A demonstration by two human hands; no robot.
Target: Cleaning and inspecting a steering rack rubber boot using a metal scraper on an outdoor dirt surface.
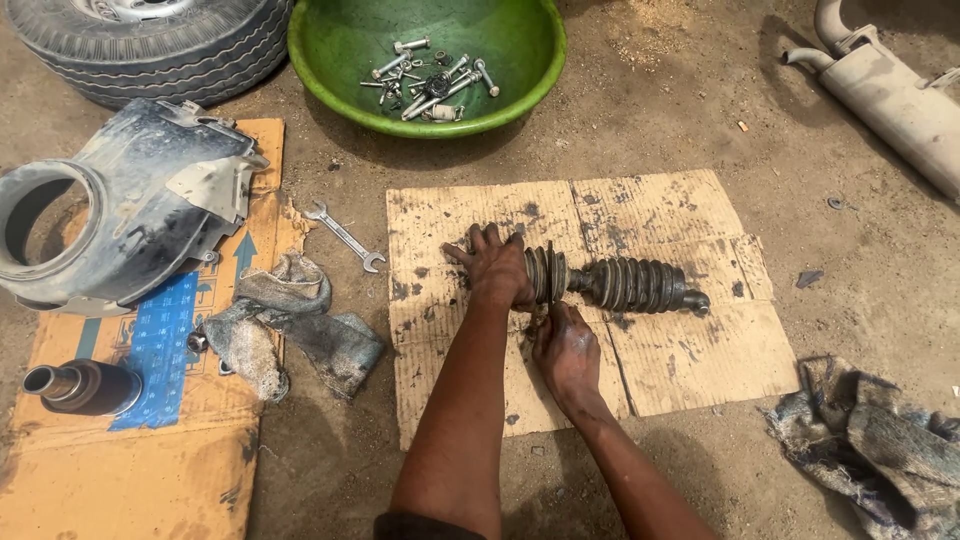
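A greasy drive shaft with two ribbed rubber boots (625,284) lies across a stained sheet of cardboard (660,215) on the dirt floor. My left hand (493,266) presses down on and grips the shaft's left end, covering it. My right hand (566,345) sits just below the left boot, with its fingers curled at the boot's underside; what it holds there is hidden.
A green basin (330,60) with several bolts stands at the back. A spanner (344,236) lies left of the cardboard, beside dirty rags (290,325). A metal housing (130,200) and a cylinder (85,388) rest on cardboard at left. A tyre (150,45), an exhaust part (895,95) and another rag (880,440) surround.
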